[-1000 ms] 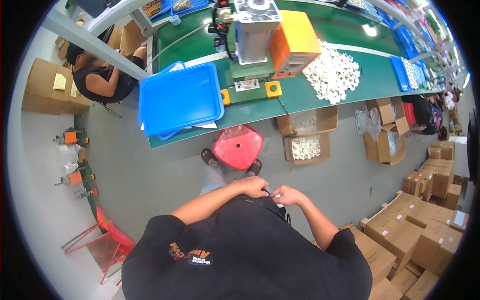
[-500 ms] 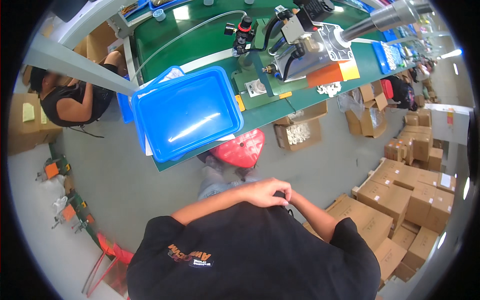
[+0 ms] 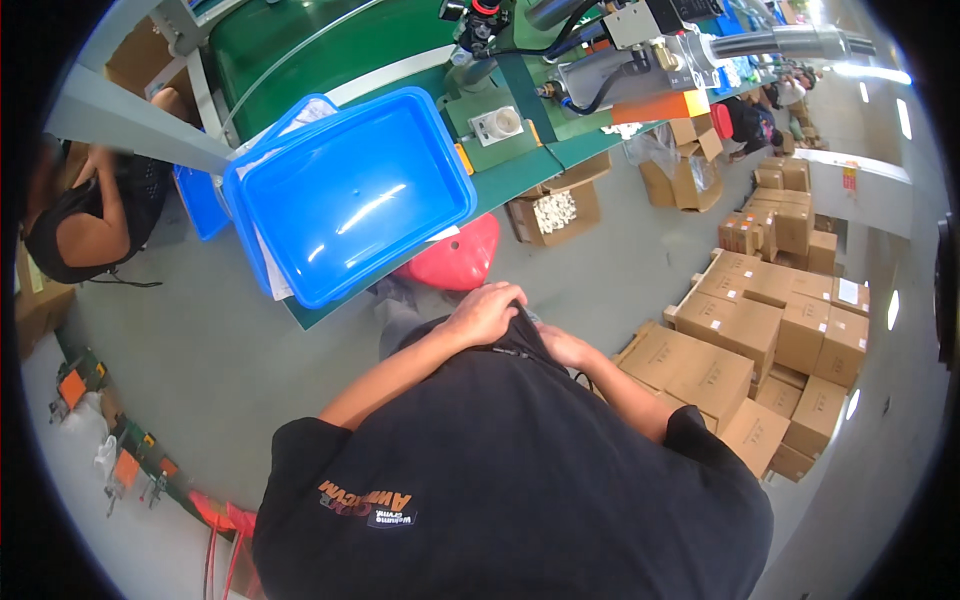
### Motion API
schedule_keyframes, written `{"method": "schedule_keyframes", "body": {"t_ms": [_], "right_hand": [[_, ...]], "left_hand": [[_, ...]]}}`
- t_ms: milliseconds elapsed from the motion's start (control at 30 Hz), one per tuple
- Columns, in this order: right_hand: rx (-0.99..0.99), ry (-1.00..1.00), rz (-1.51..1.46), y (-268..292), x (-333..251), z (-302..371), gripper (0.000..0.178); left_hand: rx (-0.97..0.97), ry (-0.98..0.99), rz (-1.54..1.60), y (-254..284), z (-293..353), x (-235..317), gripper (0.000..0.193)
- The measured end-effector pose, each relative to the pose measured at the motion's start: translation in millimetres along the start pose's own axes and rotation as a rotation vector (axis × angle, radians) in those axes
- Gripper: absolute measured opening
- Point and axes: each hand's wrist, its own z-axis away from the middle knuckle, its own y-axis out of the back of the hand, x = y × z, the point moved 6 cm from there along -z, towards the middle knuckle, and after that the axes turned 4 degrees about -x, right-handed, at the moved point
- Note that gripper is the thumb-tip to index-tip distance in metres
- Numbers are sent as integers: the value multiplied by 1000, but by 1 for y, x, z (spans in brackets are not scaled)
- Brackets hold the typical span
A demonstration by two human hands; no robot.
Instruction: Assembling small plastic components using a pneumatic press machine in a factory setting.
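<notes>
Pinching the hem of the black shirt at the waist, the left hand has its fingers clamped on this cloth. The right hand is just beside, its fingertips hidden, so I cannot tell their grip. Beyond stands the red stool.

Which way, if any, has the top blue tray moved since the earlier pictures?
No: the top blue tray stays at the near-left corner of the green workbench.
</notes>
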Motion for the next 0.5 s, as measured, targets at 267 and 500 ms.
{"method": "schedule_keyframes", "body": {"t_ms": [267,500], "right_hand": [[253,-114,406,1,-32,35,38],[199,-37,-100,54,-30,48,29]], "left_hand": [[75,9,-52,-3,-5,-8,17],[189,98,-146,-12,-53,-28,15]]}}
